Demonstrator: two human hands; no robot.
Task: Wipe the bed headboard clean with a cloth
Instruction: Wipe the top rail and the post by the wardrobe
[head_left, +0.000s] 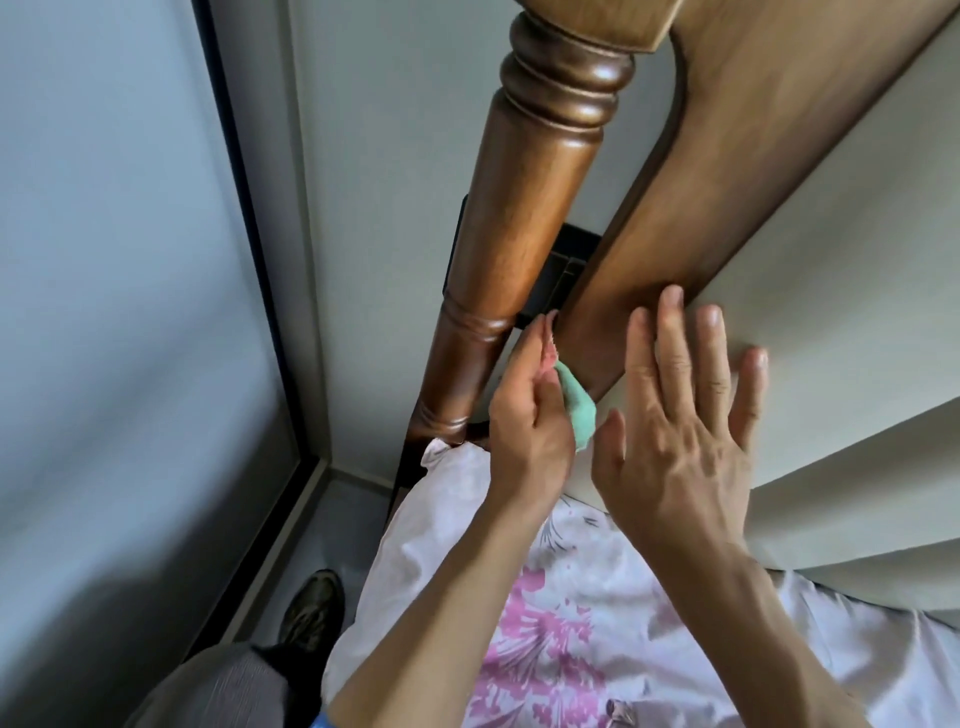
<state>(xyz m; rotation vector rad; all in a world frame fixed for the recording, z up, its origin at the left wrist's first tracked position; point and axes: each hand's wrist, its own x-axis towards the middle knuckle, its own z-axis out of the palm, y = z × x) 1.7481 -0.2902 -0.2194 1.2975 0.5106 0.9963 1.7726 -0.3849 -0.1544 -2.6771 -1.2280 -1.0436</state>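
The single head view looks steeply down, close over the headboard (701, 171) corner and floor (332, 525).

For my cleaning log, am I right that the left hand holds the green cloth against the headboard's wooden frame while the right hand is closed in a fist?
Not quite: the head view shows the right hand open, fingers spread flat on the headboard. The left hand does hold the green cloth there.

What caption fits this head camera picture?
Left hand presses a green cloth against the wooden headboard while the right hand rests flat.
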